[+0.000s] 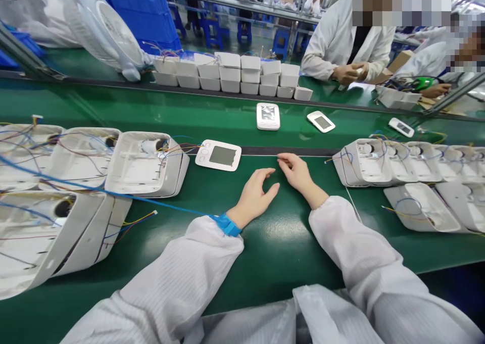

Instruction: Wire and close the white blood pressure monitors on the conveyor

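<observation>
My left hand [257, 196] hovers over or rests on the green bench, its thumb spread from the fingers and nothing held. A blue wrist strap [228, 225] with a blue cord circles that wrist. Just to the right is my right hand [297, 173], holding nothing, with loosely bent fingers pointing left and slightly apart. The hands are close but not touching. Nearest to the left hand lies a white panel with a grey screen and buttons [219, 155], wires running from its left side toward an open white housing [142, 162].
More open white housings with loose wires stand at left and right [379, 164]. On the far belt lie a stack of white screen covers [268, 116] and white panels [321, 121]. Behind are stacked white casings [230, 74], a fan [109, 26] and a co-worker's hands [350, 73].
</observation>
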`<move>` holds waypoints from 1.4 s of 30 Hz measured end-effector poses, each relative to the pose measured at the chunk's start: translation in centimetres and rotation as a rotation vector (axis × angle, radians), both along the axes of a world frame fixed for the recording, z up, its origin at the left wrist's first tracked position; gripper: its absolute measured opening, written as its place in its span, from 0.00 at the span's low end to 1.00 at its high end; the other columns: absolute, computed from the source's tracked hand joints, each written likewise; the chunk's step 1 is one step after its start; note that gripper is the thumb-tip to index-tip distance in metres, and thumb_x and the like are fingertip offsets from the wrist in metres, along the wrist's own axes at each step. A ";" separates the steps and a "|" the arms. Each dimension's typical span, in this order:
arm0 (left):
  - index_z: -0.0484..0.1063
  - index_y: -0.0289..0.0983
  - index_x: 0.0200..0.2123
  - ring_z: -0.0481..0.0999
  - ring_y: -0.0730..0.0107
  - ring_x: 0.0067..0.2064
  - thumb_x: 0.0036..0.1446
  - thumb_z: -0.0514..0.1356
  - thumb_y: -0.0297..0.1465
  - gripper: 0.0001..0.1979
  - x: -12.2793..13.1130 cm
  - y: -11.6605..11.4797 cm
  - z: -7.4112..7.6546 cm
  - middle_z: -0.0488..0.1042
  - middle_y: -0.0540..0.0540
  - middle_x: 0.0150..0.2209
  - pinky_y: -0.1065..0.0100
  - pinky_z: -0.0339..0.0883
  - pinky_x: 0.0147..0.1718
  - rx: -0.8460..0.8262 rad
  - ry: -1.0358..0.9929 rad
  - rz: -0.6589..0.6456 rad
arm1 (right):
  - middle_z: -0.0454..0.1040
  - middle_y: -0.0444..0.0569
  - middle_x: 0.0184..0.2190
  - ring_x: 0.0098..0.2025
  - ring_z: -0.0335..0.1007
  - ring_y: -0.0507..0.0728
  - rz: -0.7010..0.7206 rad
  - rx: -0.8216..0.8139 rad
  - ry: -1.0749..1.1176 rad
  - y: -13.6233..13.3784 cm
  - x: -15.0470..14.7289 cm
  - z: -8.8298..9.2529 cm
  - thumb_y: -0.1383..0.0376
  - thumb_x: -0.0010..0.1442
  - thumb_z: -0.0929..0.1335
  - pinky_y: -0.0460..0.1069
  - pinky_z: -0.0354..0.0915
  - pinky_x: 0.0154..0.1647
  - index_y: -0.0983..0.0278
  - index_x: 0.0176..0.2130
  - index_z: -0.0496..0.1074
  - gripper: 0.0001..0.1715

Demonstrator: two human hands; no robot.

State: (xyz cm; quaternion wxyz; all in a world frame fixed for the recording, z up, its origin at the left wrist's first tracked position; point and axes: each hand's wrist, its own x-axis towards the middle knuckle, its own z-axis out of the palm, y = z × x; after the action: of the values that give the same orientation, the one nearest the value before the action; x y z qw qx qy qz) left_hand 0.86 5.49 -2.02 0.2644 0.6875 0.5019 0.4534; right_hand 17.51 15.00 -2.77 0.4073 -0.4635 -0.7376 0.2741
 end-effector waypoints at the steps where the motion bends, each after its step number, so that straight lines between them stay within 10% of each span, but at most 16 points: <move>1: 0.70 0.37 0.52 0.76 0.61 0.49 0.60 0.60 0.32 0.16 0.0 0.0 0.1 0.75 0.41 0.49 0.57 0.73 0.49 -0.007 0.013 -0.009 | 0.78 0.55 0.44 0.44 0.77 0.57 0.017 0.016 -0.030 -0.7 0.2 0.1 0.59 0.62 0.66 0.55 0.72 0.48 0.65 0.44 0.76 0.15; 9: 0.75 0.38 0.44 0.78 0.61 0.44 0.61 0.58 0.36 0.12 -0.1 0.0 0.4 0.79 0.43 0.42 0.60 0.74 0.44 -0.029 0.088 -0.057 | 0.78 0.52 0.42 0.45 0.75 0.58 0.016 0.138 -0.272 -7.4 5.6 2.2 0.64 0.63 0.67 0.54 0.71 0.49 0.62 0.43 0.75 0.09; 14: 0.76 0.38 0.42 0.78 0.61 0.45 0.61 0.58 0.37 0.12 0.1 0.0 0.4 0.79 0.44 0.42 0.59 0.73 0.47 -0.032 0.115 -0.084 | 0.77 0.58 0.41 0.45 0.73 0.63 -0.505 0.397 -0.634 -12.0 15.5 5.6 0.63 0.64 0.65 0.58 0.68 0.50 0.64 0.44 0.73 0.11; 18: 0.76 0.39 0.41 0.78 0.60 0.45 0.61 0.58 0.37 0.11 0.2 0.1 0.4 0.79 0.44 0.42 0.60 0.72 0.47 -0.028 0.130 -0.092 | 0.75 0.64 0.43 0.49 0.70 0.70 -0.883 0.186 -1.011 -14.5 23.9 7.7 0.63 0.58 0.67 0.61 0.67 0.48 0.68 0.50 0.73 0.20; 22: 0.75 0.39 0.40 0.78 0.61 0.44 0.61 0.58 0.37 0.11 0.1 0.0 0.4 0.79 0.44 0.41 0.60 0.72 0.47 -0.011 0.137 -0.097 | 0.77 0.61 0.38 0.40 0.73 0.69 -0.941 -0.195 -1.169 -15.0 27.8 7.6 0.61 0.58 0.67 0.57 0.64 0.35 0.66 0.42 0.76 0.15; 32: 0.76 0.38 0.41 0.77 0.63 0.45 0.62 0.57 0.37 0.11 0.0 -0.3 0.7 0.79 0.45 0.42 0.62 0.72 0.47 -0.046 0.155 -0.093 | 0.78 0.57 0.36 0.36 0.74 0.66 -0.893 -0.205 -1.214 -17.5 24.1 10.5 0.58 0.64 0.67 0.53 0.57 0.28 0.65 0.40 0.77 0.13; 36: 0.76 0.37 0.41 0.77 0.63 0.45 0.62 0.57 0.36 0.10 0.1 -0.3 0.7 0.79 0.45 0.42 0.62 0.72 0.47 -0.036 0.147 -0.095 | 0.78 0.51 0.33 0.34 0.74 0.61 -0.516 -0.027 -1.105 -19.3 19.2 11.0 0.60 0.62 0.70 0.52 0.62 0.31 0.63 0.36 0.75 0.08; 42: 0.73 0.36 0.47 0.76 0.61 0.49 0.64 0.56 0.35 0.13 0.2 -0.8 0.7 0.78 0.41 0.46 0.59 0.71 0.51 0.083 0.161 -0.115 | 0.75 0.51 0.32 0.36 0.72 0.60 0.106 0.216 -0.853 -16.7 9.7 7.1 0.69 0.65 0.67 0.53 0.68 0.36 0.65 0.39 0.76 0.06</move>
State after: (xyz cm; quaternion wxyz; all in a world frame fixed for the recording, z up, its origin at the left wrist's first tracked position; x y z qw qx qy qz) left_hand 1.01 4.70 -1.35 0.2201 0.7597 0.4620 0.4012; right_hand 27.21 -1.73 4.30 0.0976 -0.4514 -0.8870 0.0003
